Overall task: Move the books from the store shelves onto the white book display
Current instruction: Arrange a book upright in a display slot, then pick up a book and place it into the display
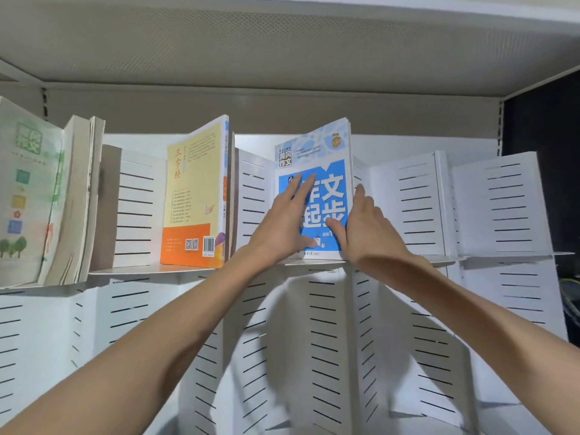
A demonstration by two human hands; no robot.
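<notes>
Blue book stood upright on the white book display's ledge.
It is pressed by the flat, straight-fingered left hand and seemingly gripped at its right edge by the right hand; left of it, a yellow book is propped, under a perforated grey shelf.

Blue book cover: "黄冈作文" in a dark box at 11 o'clock, big white "作文起步" mid-cover, partly hidden by hands. Yellow book back cover: red vertical "三字经", barcode and QR code at 5 o'clock. Green book: text blurred, unreadable.
</notes>
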